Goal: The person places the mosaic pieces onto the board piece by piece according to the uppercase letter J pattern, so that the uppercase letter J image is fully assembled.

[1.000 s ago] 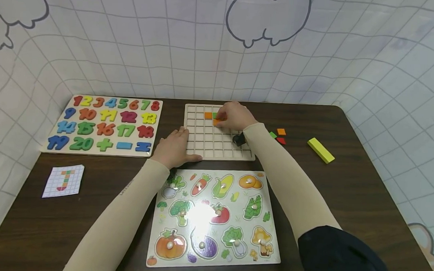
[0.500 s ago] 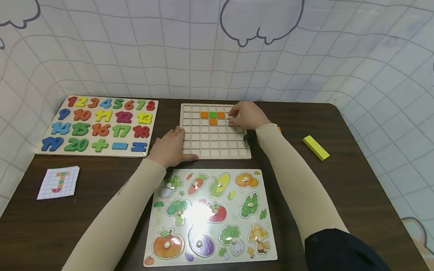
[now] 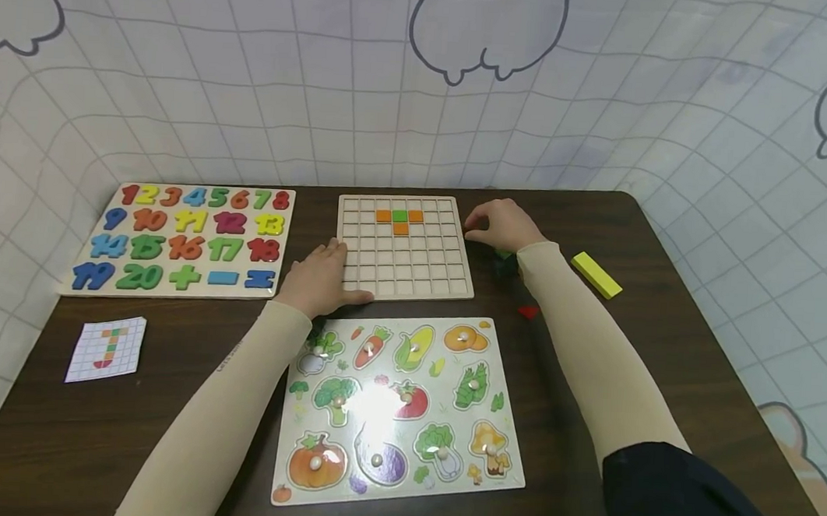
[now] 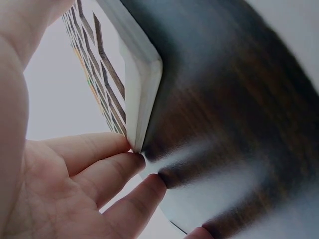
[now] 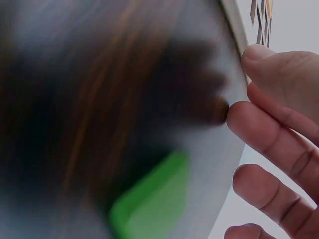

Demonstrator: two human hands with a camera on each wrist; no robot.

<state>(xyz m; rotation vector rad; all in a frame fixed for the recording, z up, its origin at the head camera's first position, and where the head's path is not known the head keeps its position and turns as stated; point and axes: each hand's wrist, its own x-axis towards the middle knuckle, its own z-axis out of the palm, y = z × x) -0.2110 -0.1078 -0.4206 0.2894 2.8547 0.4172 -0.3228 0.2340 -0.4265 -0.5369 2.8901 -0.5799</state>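
Note:
A pale wooden grid board (image 3: pixel 413 270) lies at the back middle of the table. In its upper rows sit a green square tile (image 3: pixel 399 216) and three orange ones, one of them an orange tile (image 3: pixel 400 229) just below the green. My left hand (image 3: pixel 314 278) rests against the board's left edge, fingers extended; in the left wrist view its fingertips meet the board's corner. Just beyond the board's right edge hovers my right hand (image 3: pixel 505 225), fingers loosely bent and holding nothing. A green piece (image 5: pixel 154 201) lies below its fingers in the right wrist view.
A red piece (image 3: pixel 527 312) lies beside the right forearm, and a yellow block (image 3: pixel 596 274) further right. On the left are a number puzzle board (image 3: pixel 169 233) and a printed card (image 3: pixel 106 349). A vegetable puzzle board (image 3: pixel 401 413) lies in front, between the forearms.
My right hand has moved right from the tiles to beyond the board's edge, uncovering the right-hand orange tile. The left hand stays at the board.

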